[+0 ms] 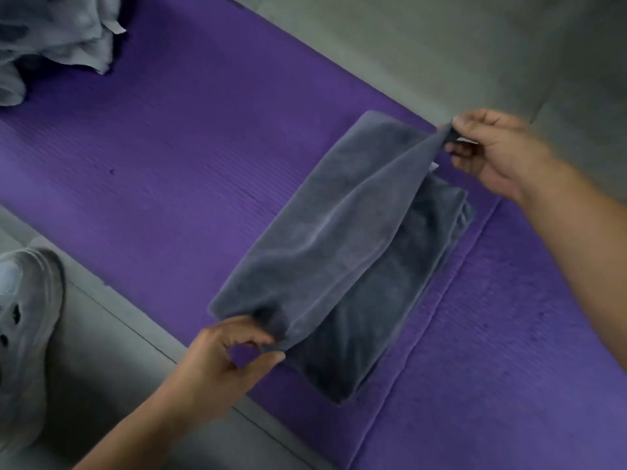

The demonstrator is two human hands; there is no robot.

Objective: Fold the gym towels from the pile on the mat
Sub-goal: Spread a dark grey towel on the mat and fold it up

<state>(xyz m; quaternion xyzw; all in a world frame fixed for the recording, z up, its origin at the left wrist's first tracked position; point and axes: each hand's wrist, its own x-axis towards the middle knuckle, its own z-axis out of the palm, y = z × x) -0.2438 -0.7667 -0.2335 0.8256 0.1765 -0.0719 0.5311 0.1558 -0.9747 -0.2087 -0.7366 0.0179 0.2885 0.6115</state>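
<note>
A dark grey gym towel (325, 232) lies on the purple mat (152, 157), half folded, its upper layer lifted off the lower one. My left hand (220, 361) pinches the near corner of that lifted layer. My right hand (495, 150) pinches the far corner, raised above the mat's edge, so the fold hangs taut between both hands. The lower part of the towel (383, 310) rests flat on the mat. A pile of pale grey towels (51, 39) sits crumpled at the mat's top left corner.
Grey concrete floor (441, 45) surrounds the mat. A grey perforated shoe (23, 334) stands on the floor at the left edge, just off the mat. A raised seam (441, 300) runs along the mat to the right of the towel.
</note>
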